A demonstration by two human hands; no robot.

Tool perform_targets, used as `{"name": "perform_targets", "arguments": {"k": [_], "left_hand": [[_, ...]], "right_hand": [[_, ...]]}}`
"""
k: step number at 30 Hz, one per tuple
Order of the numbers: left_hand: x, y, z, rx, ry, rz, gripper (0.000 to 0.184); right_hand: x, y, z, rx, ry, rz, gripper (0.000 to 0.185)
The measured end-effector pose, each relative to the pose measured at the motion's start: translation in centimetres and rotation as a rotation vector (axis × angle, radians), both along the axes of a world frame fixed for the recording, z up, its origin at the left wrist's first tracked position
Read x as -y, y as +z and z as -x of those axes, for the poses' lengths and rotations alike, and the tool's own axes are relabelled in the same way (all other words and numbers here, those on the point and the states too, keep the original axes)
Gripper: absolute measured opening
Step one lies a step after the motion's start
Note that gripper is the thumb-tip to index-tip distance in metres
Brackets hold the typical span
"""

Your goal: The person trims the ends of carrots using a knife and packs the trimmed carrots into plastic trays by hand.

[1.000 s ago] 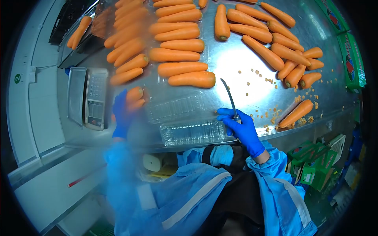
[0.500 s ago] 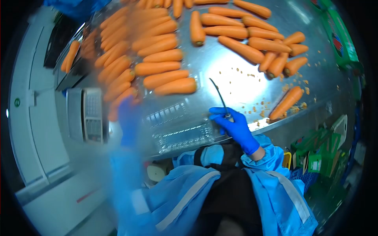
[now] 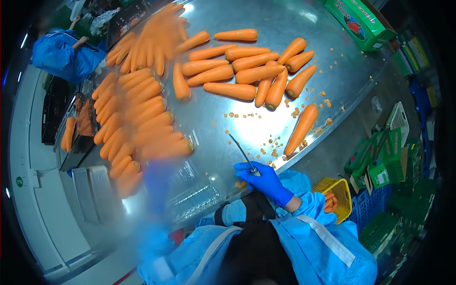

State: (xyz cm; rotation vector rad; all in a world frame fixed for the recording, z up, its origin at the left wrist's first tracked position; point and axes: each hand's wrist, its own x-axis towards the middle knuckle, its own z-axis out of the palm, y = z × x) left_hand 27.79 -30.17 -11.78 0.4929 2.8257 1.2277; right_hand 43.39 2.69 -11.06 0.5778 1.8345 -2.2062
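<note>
My right hand [image 3: 267,183], in a blue glove, is closed round the handle of a thin-bladed knife [image 3: 241,148]. The blade points up and away over the metal table [image 3: 209,142]. My left hand [image 3: 159,183] is a blue smear by the near end of the rows of carrots [image 3: 154,135]; its fingers cannot be made out. Close to it lies a clear plastic tray [image 3: 199,202] at the table's near edge. A lone carrot [image 3: 302,128] rests right of the knife among small cut pieces [image 3: 270,149]. Beyond it is a loose pile of carrots [image 3: 256,73].
A weighing scale [image 3: 97,194] stands at the left. Far left is a person in a blue gown [image 3: 64,54]. On the table's far right corner stands a green carton [image 3: 358,23]. A yellow crate [image 3: 344,199] with carrots is on the floor at right.
The view has shifted, bringing the person at far left and the yellow crate further into sight. My right hand still holds the knife; my left hand stays blurred near the carrot rows.
</note>
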Motion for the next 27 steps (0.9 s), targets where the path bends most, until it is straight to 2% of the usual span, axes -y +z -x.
{"name": "perform_targets", "arguments": {"k": [1,4,5,11,14,17,21,23,26,27], "left_hand": [[-1.4,0.2,1.8,0.027,0.033,-0.093,0.024],[-6.6,1.3,6.9,0.137,0.109,-0.239,0.039],[-7.8,0.1,9.2,0.15,0.087,-0.367,0.042],[-16.9,-2.3,17.4,-0.1,0.411,0.026,0.063],[-16.7,-7.5,21.2,-0.086,0.309,0.242,0.054],[-14.5,-8.9,23.9,0.563,0.282,-0.166,0.062],[-6.7,-8.9,19.1,0.867,0.293,-1.193,0.057],[-1.7,-5.3,15.2,0.716,0.327,-1.24,0.058],[9.1,-1.4,10.5,0.528,0.521,-1.402,0.055],[12.3,0.7,7.9,0.484,0.568,-1.374,0.051]], "right_hand": [[-0.7,0.8,-0.1,0.135,0.036,0.028,0.031],[-1.6,0.4,-0.5,-0.063,0.007,-0.146,0.031],[-2.0,0.6,-0.6,-0.049,0.013,-0.248,0.03],[-5.0,-1.0,-0.5,0.025,-0.032,-0.305,0.028],[-6.0,0.5,1.4,0.104,-0.054,-0.198,0.03],[-6.4,0.6,2.3,0.103,-0.054,-0.195,0.031],[-5.7,-0.1,2.7,0.134,-0.017,-0.212,0.03],[-5.1,-0.9,2.0,0.107,0.014,-0.256,0.03],[-4.4,-2.4,0.2,0.029,0.076,-0.311,0.029],[-4.3,-3.2,-0.6,-0.001,0.086,-0.328,0.029]]}}
